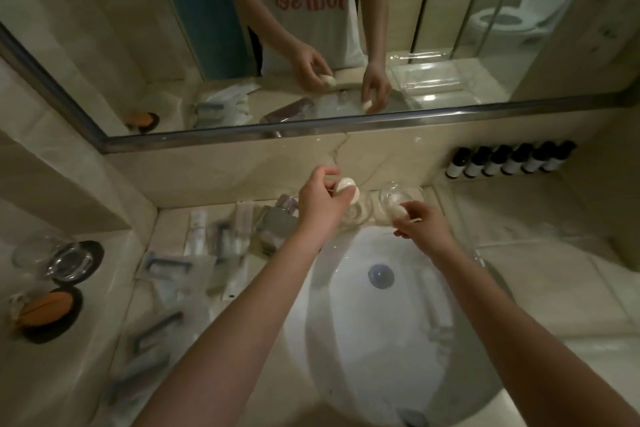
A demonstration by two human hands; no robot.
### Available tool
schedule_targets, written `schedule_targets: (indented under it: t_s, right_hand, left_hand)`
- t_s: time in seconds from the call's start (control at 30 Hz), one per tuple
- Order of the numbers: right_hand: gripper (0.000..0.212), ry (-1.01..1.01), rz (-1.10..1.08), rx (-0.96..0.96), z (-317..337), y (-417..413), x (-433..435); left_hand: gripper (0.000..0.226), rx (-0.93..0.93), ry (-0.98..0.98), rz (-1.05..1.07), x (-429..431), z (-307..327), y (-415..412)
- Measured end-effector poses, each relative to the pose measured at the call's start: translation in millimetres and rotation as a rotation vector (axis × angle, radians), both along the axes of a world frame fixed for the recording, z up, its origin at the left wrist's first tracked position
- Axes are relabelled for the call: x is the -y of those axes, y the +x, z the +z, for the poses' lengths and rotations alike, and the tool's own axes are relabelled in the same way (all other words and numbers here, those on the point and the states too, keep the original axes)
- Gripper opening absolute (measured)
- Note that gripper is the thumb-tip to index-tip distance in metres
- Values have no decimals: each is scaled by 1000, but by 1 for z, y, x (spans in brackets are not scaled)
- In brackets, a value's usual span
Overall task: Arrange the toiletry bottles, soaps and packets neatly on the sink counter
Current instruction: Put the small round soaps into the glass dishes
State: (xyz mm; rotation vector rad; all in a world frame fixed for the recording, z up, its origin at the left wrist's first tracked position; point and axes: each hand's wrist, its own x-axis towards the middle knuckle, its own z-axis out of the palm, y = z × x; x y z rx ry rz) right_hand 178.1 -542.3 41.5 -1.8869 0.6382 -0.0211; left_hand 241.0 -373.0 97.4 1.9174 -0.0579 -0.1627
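My left hand (320, 199) holds a round white soap (347, 185) above a clear glass dish (360, 213) at the back of the counter. My right hand (420, 224) pinches a second white soap (397, 210) at the rim of another clear dish (398, 196) behind the sink (377, 315). Several dark bottles with white labels (509, 159) stand in a row against the wall at the back right. Clear packets with dark items (173, 274) lie scattered on the counter left of the sink.
A glass tumbler (31, 253) and a glass ashtray on a black coaster (74, 262) sit at far left, with an orange item on a black dish (46, 314) below them. A mirror (311, 28) covers the wall. The faucet (280, 222) stands behind the sink.
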Motion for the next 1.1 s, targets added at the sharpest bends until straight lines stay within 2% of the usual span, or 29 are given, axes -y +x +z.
schedule_targets:
  t_s: [0.07,0.2,0.4,0.5,0.57,0.63,0.77,0.9,1.1]
  right_hand:
    - [25,-86,7,-46,-7,4,25]
    - [27,-387,126,-85,-23,30,64]
    - [33,-886,452,-89,-51,68,87]
    - [33,-1054,582,-105,-62,70,90]
    - [36,-1052,627,-109,-63,68,92]
    - [40,-955,638,-137,-60,65,97]
    - [52,-771,603,-136,-53,66,106]
    - [45,-832,659,-212,-49,78,105]
    - [38,-900,665,-224,-45,85,106]
  left_hand:
    - [24,-57,24,-21,22,-9,-2]
    - [12,-118,74,10,47,-27,-1]
    - [15,-127,140,91,57,-44,16]
    - [16,-140,189,98,62,-53,25]
    - [23,-149,206,100,68,-58,30]
    - [30,-176,214,94,77,-65,34]
    - [15,-187,241,58,97,-78,41]
    - [28,-222,236,32,112,-90,52]
    - [17,-232,318,-38,136,-104,67]
